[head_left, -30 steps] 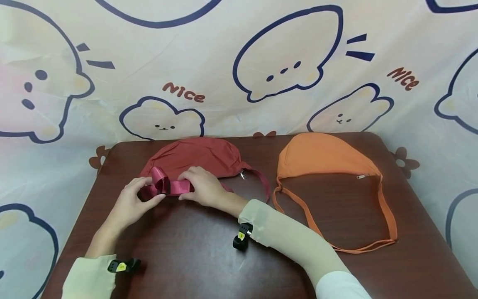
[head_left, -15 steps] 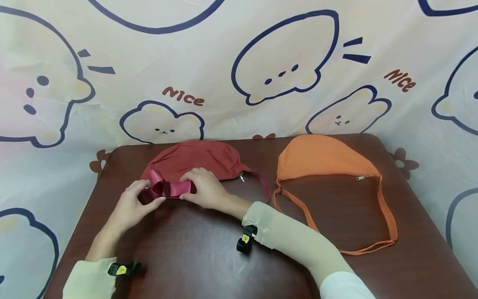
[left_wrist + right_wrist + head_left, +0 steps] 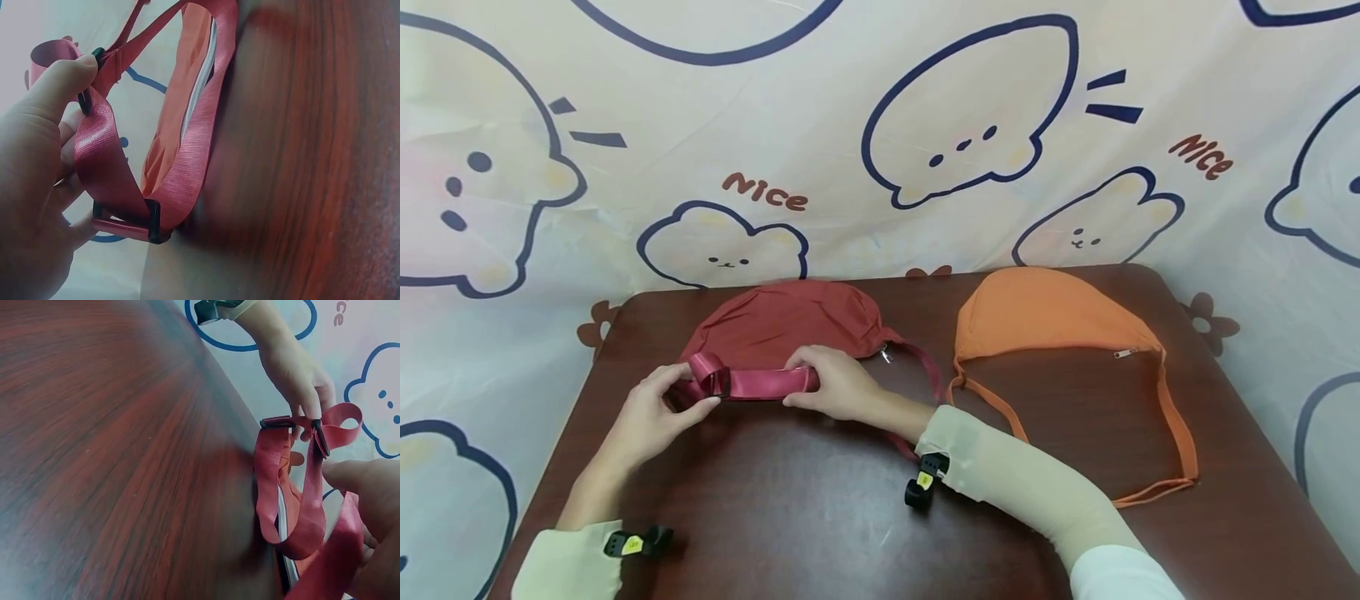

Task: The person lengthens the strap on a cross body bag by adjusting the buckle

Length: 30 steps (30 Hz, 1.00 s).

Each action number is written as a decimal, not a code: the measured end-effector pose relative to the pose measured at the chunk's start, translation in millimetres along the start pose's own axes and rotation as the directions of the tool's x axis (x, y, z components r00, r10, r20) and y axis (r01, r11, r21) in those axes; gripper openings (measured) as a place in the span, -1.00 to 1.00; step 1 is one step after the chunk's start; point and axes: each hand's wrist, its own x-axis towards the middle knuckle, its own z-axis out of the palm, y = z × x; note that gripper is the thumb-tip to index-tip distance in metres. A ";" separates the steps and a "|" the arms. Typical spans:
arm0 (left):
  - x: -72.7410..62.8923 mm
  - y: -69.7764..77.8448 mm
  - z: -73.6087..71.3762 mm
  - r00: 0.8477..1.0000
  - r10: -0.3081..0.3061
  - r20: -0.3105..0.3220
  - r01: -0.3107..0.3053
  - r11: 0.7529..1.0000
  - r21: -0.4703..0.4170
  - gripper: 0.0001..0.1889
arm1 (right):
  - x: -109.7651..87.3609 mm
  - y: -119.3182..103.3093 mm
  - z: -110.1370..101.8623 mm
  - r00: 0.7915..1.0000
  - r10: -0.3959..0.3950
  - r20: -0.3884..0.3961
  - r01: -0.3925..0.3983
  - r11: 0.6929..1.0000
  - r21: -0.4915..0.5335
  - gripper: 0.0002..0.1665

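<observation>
A red waist bag (image 3: 790,321) lies at the back left of the table, its glossy red strap (image 3: 767,383) pulled up in front of it. My left hand (image 3: 651,417) pinches the strap at a black slide buckle (image 3: 94,62), thumb on the buckle. A loop of webbing sticks up beside that thumb. Lower on the strap sits a second black buckle (image 3: 153,219), near the fingers of the left hand. To its right, my right hand (image 3: 842,383) grips the strap between thumb and fingers; its fingertips are partly hidden. The stretch between both hands runs nearly straight.
An orange waist bag (image 3: 1037,312) lies at the back right, its strap (image 3: 1180,433) looped toward the front. A dark brown wooden table (image 3: 820,517) carries both bags. Behind it hangs a pale cloth (image 3: 842,83) printed with cartoon figures.
My right hand has moved right with the strap, so the stretch between the hands is longer. The loop near my left hand has become smaller and lower. The left hand has shifted slightly left.
</observation>
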 end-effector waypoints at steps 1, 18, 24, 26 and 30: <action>-0.1 -0.1 -0.3 1.000 -0.003 0.000 0.003 1.000 0.001 -0.48 | -1.7 1.2 -1.2 1.000 0.002 -0.004 -0.002 1.000 0.008 -0.55; -3.3 -5.8 -3.7 1.000 -0.018 -0.018 0.018 1.000 -0.018 -0.42 | -35.9 30.9 -24.4 0.999 0.027 -0.039 -0.023 0.995 0.100 -0.54; -3.2 -6.5 -3.3 0.999 -0.025 -0.028 0.025 1.000 0.007 -0.44 | -45.6 35.8 -30.5 0.998 0.014 -0.057 -0.009 0.995 0.098 -0.54; -3.3 -6.7 -3.9 0.999 -0.025 -0.026 0.025 1.000 0.005 -0.44 | -48.3 37.4 -32.5 0.998 0.005 -0.065 0.001 0.995 0.100 -0.54; -3.4 -7.1 -4.6 1.000 -0.022 -0.019 0.022 1.000 0.006 -0.44 | -55.0 41.4 -36.9 0.998 0.007 -0.066 0.000 0.995 0.103 -0.54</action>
